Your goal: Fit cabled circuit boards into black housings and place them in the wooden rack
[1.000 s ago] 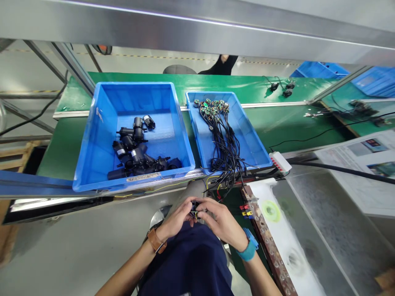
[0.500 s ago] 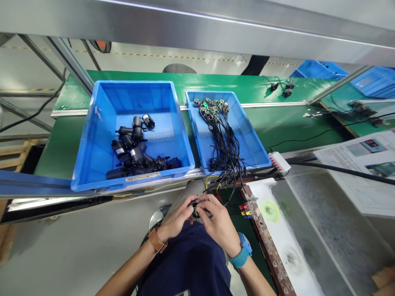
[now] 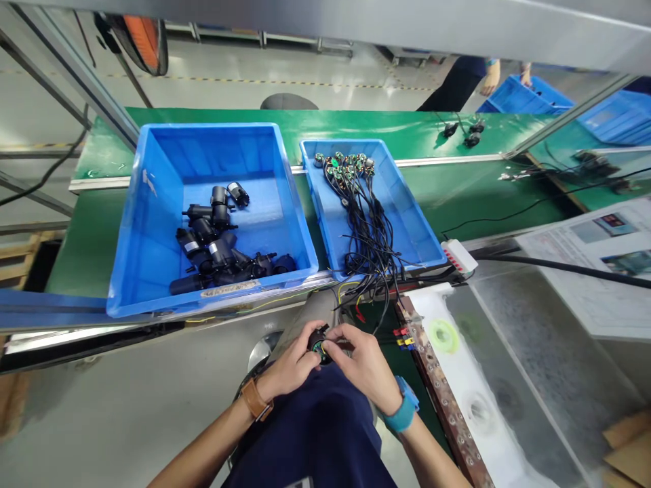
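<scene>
Above my lap, my left hand (image 3: pixel 295 362) is wrapped round a small black cylindrical part (image 3: pixel 319 344), whose open end shows a green circuit board and a bit of yellow wire. My right hand (image 3: pixel 359 356) pinches at that open end from the right; what lies between its fingertips is too small to make out. Beyond my hands, a large blue bin (image 3: pixel 211 301) holds several black cylindrical housings (image 3: pixel 221 252). To its right, a shallower blue bin (image 3: pixel 417 203) contains several round green circuit boards (image 3: pixel 346 166) with black cables (image 3: pixel 369 237) draping over its front edge.
A white power strip (image 3: pixel 460 256) sits right of the bins. Red and yellow clips (image 3: pixel 405 339) are on a brown perforated rail (image 3: pixel 442 393) beside my right arm. Black parts (image 3: pixel 472 135) lie on the green bench (image 3: pixel 371 122). Another person's hands (image 3: pixel 491 78) are near a far blue bin.
The camera view has shifted slightly, and another person's hands now show at the far right. The black part in my left hand is turned so its green board shows more.
</scene>
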The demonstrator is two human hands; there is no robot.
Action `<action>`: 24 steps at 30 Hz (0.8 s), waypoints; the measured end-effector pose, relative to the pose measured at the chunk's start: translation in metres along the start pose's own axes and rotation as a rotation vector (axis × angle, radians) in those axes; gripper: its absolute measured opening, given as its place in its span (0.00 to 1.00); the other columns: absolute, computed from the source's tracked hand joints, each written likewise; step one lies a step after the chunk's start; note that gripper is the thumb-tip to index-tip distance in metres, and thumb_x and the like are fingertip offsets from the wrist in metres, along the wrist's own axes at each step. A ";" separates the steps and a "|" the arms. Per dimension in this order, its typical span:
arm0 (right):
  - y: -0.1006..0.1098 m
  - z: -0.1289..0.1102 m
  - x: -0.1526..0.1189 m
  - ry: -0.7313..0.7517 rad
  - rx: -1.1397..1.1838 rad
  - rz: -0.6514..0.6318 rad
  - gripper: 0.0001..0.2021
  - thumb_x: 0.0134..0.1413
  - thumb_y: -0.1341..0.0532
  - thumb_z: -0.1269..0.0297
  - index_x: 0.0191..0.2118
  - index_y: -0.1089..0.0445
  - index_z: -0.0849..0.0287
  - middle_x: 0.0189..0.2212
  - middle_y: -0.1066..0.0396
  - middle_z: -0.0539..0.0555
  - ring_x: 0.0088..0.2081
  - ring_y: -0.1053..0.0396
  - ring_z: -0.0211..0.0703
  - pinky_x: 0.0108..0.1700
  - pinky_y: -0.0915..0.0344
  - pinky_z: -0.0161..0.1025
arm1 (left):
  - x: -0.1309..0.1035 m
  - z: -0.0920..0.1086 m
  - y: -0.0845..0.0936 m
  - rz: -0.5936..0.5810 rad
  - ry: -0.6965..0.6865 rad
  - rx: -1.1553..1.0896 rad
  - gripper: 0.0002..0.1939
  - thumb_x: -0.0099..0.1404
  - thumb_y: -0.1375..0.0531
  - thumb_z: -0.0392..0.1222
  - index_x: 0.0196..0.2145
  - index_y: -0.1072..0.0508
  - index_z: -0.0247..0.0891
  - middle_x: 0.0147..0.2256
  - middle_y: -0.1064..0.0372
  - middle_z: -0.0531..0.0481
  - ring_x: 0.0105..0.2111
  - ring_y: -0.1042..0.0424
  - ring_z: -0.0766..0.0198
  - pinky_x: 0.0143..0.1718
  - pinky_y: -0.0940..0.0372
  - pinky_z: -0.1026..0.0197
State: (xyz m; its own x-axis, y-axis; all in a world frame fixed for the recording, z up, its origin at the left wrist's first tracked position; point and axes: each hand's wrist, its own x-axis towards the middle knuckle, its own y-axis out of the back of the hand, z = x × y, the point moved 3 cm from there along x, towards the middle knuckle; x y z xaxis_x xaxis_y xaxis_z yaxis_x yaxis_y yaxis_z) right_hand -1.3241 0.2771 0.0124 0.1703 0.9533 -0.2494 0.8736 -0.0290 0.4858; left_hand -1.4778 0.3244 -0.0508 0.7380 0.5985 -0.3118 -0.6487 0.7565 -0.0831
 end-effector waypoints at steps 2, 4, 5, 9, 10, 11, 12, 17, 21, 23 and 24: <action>0.002 0.004 -0.004 0.000 0.030 -0.093 0.07 0.58 0.38 0.64 0.42 0.28 0.57 0.39 0.24 0.53 0.40 0.25 0.43 0.46 0.28 0.40 | -0.005 -0.001 -0.001 -0.014 0.021 0.064 0.32 0.62 0.46 0.37 0.64 0.41 0.41 0.63 0.38 0.41 0.60 0.35 0.50 0.61 0.37 0.46; 0.004 0.008 -0.009 0.004 0.049 -0.160 0.11 0.56 0.38 0.66 0.46 0.30 0.57 0.42 0.25 0.54 0.44 0.26 0.43 0.47 0.28 0.41 | -0.010 -0.002 -0.003 -0.035 0.017 0.116 0.33 0.62 0.46 0.37 0.65 0.43 0.38 0.65 0.40 0.39 0.64 0.40 0.48 0.67 0.46 0.43; 0.005 0.010 -0.011 0.007 0.057 -0.175 0.14 0.55 0.38 0.66 0.48 0.31 0.58 0.43 0.27 0.54 0.45 0.27 0.44 0.47 0.28 0.41 | -0.013 -0.002 -0.005 -0.048 0.012 0.124 0.33 0.62 0.46 0.37 0.65 0.44 0.37 0.65 0.40 0.38 0.65 0.41 0.48 0.67 0.47 0.42; 0.010 0.017 -0.015 -0.024 0.014 -0.137 0.25 0.50 0.36 0.67 0.56 0.36 0.59 0.48 0.31 0.58 0.51 0.30 0.47 0.50 0.28 0.44 | -0.018 -0.005 -0.011 -0.082 -0.007 0.102 0.30 0.65 0.47 0.38 0.65 0.43 0.38 0.65 0.40 0.38 0.65 0.41 0.49 0.68 0.47 0.43; 0.010 0.019 -0.015 -0.050 -0.002 -0.137 0.28 0.49 0.35 0.67 0.57 0.37 0.59 0.49 0.32 0.59 0.51 0.30 0.48 0.50 0.29 0.45 | -0.018 -0.005 -0.012 -0.084 -0.008 0.097 0.30 0.65 0.47 0.38 0.64 0.43 0.38 0.65 0.40 0.38 0.65 0.40 0.49 0.68 0.47 0.44; 0.010 0.021 -0.014 -0.078 0.000 -0.167 0.29 0.48 0.35 0.67 0.58 0.37 0.60 0.49 0.31 0.59 0.49 0.29 0.48 0.49 0.29 0.45 | -0.018 -0.005 -0.014 -0.092 -0.005 0.098 0.29 0.65 0.47 0.38 0.64 0.43 0.39 0.65 0.40 0.38 0.65 0.40 0.49 0.68 0.47 0.44; 0.008 0.023 -0.013 -0.107 0.025 -0.221 0.30 0.48 0.35 0.67 0.59 0.37 0.60 0.46 0.29 0.58 0.47 0.28 0.46 0.47 0.28 0.44 | -0.018 -0.004 -0.015 -0.102 -0.001 0.104 0.29 0.65 0.47 0.38 0.64 0.43 0.38 0.65 0.40 0.38 0.64 0.40 0.50 0.67 0.46 0.44; -0.001 0.031 -0.010 -0.205 0.261 -0.404 0.30 0.49 0.38 0.68 0.60 0.36 0.62 0.30 0.28 0.47 0.31 0.30 0.37 0.33 0.33 0.33 | -0.019 -0.004 -0.018 -0.109 -0.015 0.135 0.28 0.66 0.48 0.37 0.63 0.40 0.39 0.62 0.38 0.39 0.62 0.37 0.52 0.67 0.44 0.45; -0.005 0.037 -0.010 -0.269 0.324 -0.358 0.30 0.46 0.37 0.68 0.58 0.32 0.64 0.32 0.26 0.49 0.34 0.28 0.39 0.34 0.33 0.33 | -0.018 -0.005 -0.018 -0.087 0.013 0.163 0.29 0.66 0.47 0.38 0.64 0.37 0.40 0.61 0.36 0.40 0.62 0.37 0.51 0.67 0.44 0.45; -0.006 0.040 -0.009 -0.285 0.319 -0.333 0.30 0.45 0.37 0.68 0.58 0.31 0.65 0.34 0.25 0.51 0.35 0.28 0.40 0.36 0.32 0.34 | -0.016 -0.004 -0.018 -0.090 0.064 0.193 0.30 0.66 0.47 0.38 0.66 0.37 0.39 0.59 0.35 0.40 0.61 0.36 0.51 0.67 0.44 0.44; -0.007 0.041 -0.009 -0.289 0.308 -0.324 0.30 0.44 0.37 0.68 0.58 0.30 0.65 0.35 0.24 0.51 0.36 0.27 0.40 0.37 0.31 0.35 | -0.016 -0.004 -0.018 -0.091 0.083 0.204 0.30 0.66 0.47 0.38 0.66 0.37 0.39 0.59 0.34 0.40 0.61 0.35 0.51 0.67 0.44 0.44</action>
State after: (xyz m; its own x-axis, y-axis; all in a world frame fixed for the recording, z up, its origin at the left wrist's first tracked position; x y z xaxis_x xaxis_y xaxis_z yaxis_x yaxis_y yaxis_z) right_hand -1.3128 0.2563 -0.0228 -0.0496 0.8078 -0.5874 0.9883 0.1247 0.0880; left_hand -1.4782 0.3003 -0.0481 0.7685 0.5077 -0.3894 -0.5227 0.8492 0.0756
